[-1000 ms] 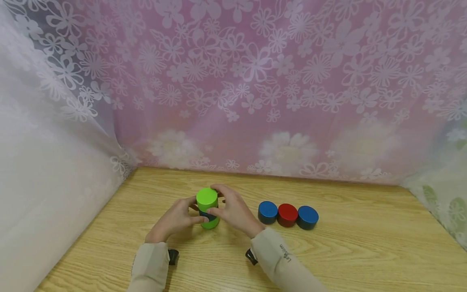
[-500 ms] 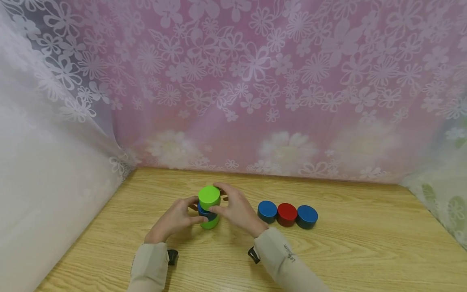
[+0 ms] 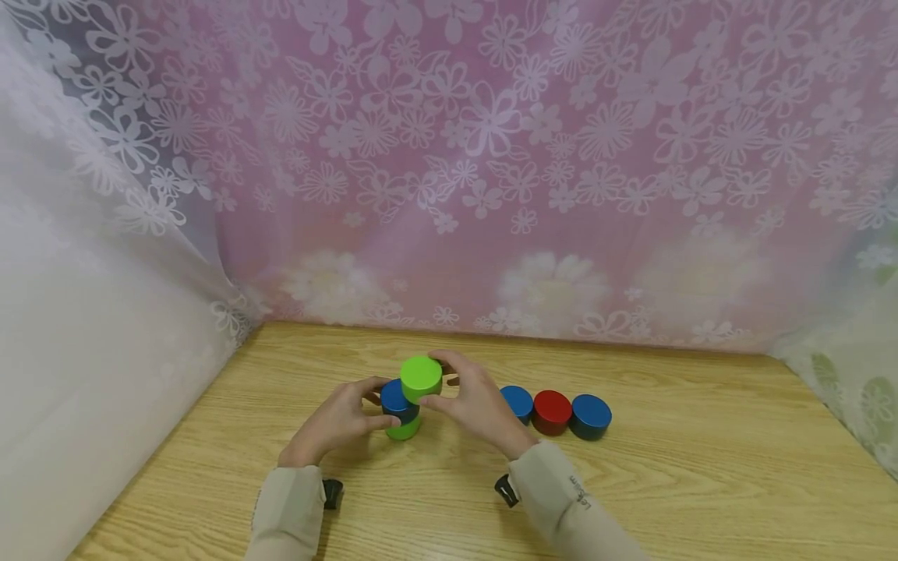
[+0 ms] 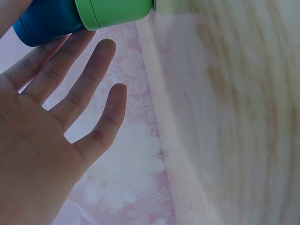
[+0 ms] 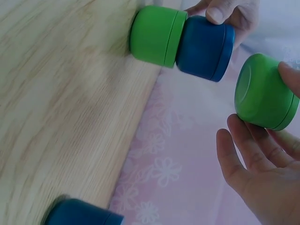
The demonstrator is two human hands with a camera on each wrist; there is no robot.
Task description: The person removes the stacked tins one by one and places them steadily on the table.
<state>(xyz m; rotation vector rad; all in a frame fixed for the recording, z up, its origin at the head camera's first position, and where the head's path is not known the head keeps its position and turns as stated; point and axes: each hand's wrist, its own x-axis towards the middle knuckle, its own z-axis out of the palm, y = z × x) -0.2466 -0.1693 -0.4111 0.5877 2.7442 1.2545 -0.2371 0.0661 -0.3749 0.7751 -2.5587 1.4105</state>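
Observation:
A green round tin [image 3: 421, 377] is held up by my right hand [image 3: 477, 401], pinched between thumb and fingers. In the right wrist view this green tin [image 5: 265, 91] hangs apart from the stack. The stack is a blue round tin [image 3: 397, 402] on top of another green tin [image 3: 404, 429], which stands on the table. My left hand [image 3: 340, 417] grips the blue tin from the left, thumb in front and fingers behind. In the left wrist view the blue tin [image 4: 49, 21] is partly cut off at the top edge.
To the right on the wooden table [image 3: 673, 467] stand a blue tin [image 3: 517, 403], a red tin [image 3: 552, 412] and another blue tin [image 3: 591, 416] in a row. My right hand partly covers the leftmost one. A pink flowered curtain [image 3: 449, 195] hangs behind the table.
My right hand has lifted the green tin off the blue one and shifted it to the right, baring the blue top. My left hand stays in place on the stack.

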